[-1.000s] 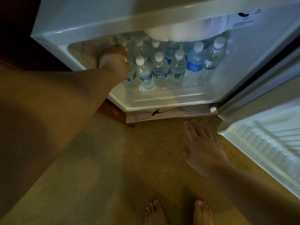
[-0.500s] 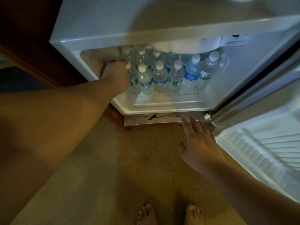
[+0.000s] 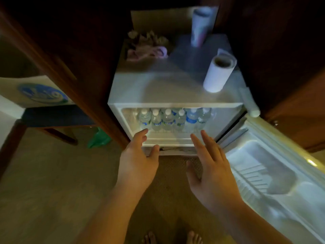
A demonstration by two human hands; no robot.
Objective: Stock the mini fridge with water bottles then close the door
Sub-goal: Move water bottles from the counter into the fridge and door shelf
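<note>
Six bottles (image 3: 168,118) make up the front row inside the fridge (image 3: 175,92), standing upright with white caps, close together; more caps show behind them, the number of which cannot be told. One bottle in the row, second from the right, carries a bluer label than its neighbours.

Fridge: white, set in a dark wooden recess, interior lit. Door (image 3: 274,171): swung fully open to the right, its inner racks showing no bottles.

Left hand (image 3: 139,161): in front of the fridge's lower edge, fingers (image 3: 142,136) straight and relaxed, holding nothing, tips near the leftmost bottle but whether they touch it cannot be told.
Right hand (image 3: 209,166): alongside, fingers spread and straight, holding nothing, between the fridge opening and the door.

On the fridge top: a paper roll (image 3: 218,73) standing near the right front, a tumbler (image 3: 200,27) further back, a heap of cloth (image 3: 147,48) at the back left. To the left of the recess: a carton (image 3: 40,92) with a blue round mark. Floor: carpet (image 3: 52,173), a green bag (image 3: 99,138) by the recess, two bare feet at the lower edge of view.

Progress, as a judgement: stocking looks done or nearly so, since the shelf is packed and neither hand carries a bottle. Outstanding: closing the door, which stands well away from the cabinet; the right hand is the nearer to it.
</note>
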